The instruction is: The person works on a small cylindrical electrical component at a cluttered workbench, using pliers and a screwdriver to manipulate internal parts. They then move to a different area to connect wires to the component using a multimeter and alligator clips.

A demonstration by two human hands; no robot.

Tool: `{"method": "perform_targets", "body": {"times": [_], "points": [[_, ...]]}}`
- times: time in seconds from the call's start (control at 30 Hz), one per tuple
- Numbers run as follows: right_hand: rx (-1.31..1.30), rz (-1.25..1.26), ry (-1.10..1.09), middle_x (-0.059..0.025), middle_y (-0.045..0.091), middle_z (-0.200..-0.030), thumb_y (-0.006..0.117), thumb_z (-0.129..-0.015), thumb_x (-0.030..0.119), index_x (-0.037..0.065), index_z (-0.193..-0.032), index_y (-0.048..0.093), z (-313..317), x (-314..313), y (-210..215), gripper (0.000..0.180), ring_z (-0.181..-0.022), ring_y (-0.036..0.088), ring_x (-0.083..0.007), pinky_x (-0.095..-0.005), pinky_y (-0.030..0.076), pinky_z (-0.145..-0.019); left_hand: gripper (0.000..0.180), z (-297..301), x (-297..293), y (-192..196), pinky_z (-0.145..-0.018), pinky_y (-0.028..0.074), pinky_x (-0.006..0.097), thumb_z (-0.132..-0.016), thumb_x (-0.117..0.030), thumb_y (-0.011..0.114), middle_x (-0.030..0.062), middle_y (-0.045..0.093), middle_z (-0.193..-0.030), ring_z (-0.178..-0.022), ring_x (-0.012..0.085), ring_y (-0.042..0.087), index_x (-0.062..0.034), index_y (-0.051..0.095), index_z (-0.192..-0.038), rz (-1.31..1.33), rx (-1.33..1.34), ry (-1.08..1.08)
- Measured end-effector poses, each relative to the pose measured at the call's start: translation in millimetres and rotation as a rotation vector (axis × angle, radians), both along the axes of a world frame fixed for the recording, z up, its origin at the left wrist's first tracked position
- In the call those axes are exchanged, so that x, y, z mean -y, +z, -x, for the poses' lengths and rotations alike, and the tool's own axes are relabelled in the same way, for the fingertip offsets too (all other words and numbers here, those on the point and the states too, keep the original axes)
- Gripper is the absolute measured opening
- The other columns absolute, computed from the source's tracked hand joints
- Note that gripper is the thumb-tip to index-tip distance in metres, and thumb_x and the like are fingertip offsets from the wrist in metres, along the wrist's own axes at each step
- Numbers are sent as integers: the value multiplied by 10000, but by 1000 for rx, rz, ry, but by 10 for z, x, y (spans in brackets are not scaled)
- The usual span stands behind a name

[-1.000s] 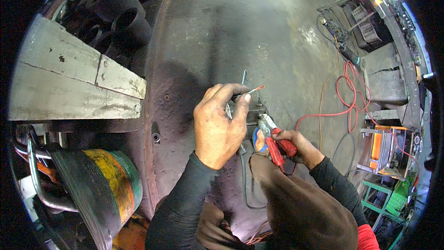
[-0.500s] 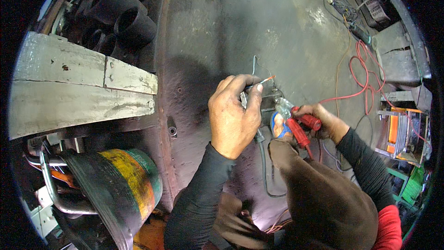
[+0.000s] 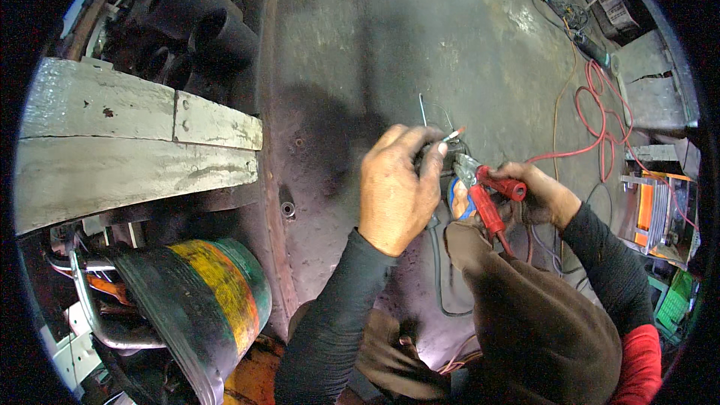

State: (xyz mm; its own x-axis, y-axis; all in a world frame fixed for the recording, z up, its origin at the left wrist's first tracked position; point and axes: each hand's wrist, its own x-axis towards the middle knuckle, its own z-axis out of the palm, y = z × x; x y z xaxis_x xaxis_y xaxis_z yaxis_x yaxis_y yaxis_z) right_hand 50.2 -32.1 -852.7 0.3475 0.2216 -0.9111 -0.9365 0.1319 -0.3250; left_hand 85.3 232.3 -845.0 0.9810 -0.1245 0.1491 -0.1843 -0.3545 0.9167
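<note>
Between thumb and fingers my left hand (image 3: 400, 196) pinches a thin wire (image 3: 452, 136) with a pale covering and an orange-red tip. My right hand (image 3: 546, 193) is wrapped round the red handles of a clamp (image 3: 489, 210). Its metal jaws (image 3: 466, 168) point up and left, close to my left fingertips. Some of my right fingers are hidden behind the handles. A thin pale rod (image 3: 422, 109) sticks up beyond my left hand. Dark metal parts partly show behind the jaws. Just below lies a foot in a blue sandal (image 3: 459, 199).
A grey cable (image 3: 438, 274) loops over the floor below my hands. Red hose or cable (image 3: 600, 131) lies coiled at the right. White-painted beams (image 3: 135, 150) reach in from the left, above a green, yellow and black bucket-shaped container (image 3: 202, 292). Dark pipes (image 3: 217, 37) sit at the far left.
My left hand has moved right with the wire, nearer the clamp's jaws. My right hand keeps its hold on the handles. The whole view has shifted slightly.
</note>
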Motion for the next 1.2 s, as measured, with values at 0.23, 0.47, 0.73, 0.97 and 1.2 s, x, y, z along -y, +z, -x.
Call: {"method": "perform_targets", "body": {"times": [0.23, 0.47, 0.73, 0.97, 1.2], "points": [[75, -196, -223, -193, 724, -1111, 576, -972, 521, -3, -1317, 577, 354, -79, 51, 627, -849, 746, -354, -477, 637, -790, 171, 78, 410, -346, -789, 539, 488, -895, -115, 713, 209, 646, -920, -854, 414, 660, -15, 731, -1033, -181, -31, -118], [116, -208, -245, -236, 704, -1172, 555, -981, 534, 61, -1409, 529, 407, -67, -40, 639, -874, 743, -395, -515, 626, -798, 141, 171, 582, -566, -854, 545, 506, -844, -101, 663, 217, 616, -972, -974, 420, 649, 7, 660, -934, -415, -43, -239], [140, -150, -281, -255, 693, -1126, 538, -977, 561, 49, -1385, 535, 424, -118, -53, 655, -897, 734, -385, -504, 616, -828, 166, 215, 607, -580, -898, 557, 470, -870, -94, 606, 189, 641, -1046, -1044, 368, 647, 16, 700, -953, -465, 21, -334], [120, -157, -238, -174, 714, -1120, 565, -959, 520, 43, -1317, 583, 417, -88, -64, 598, -853, 737, -317, -495, 621, -778, 142, 210, 580, -597, -913, 542, 467, -841, -70, 621, 193, 645, -1057, -1060, 370, 631, 16, 704, -918, -421, 4, -228], [149, -174, -270, -186, 710, -1170, 572, -956, 522, 37, -1359, 549, 412, -103, -61, 630, -892, 742, -346, -497, 619, -798, 156, 231, 580, -672, -937, 534, 498, -822, -85, 642, 208, 648, -1066, -1047, 392, 640, 22, 721, -903, -453, -45, -323]]}}
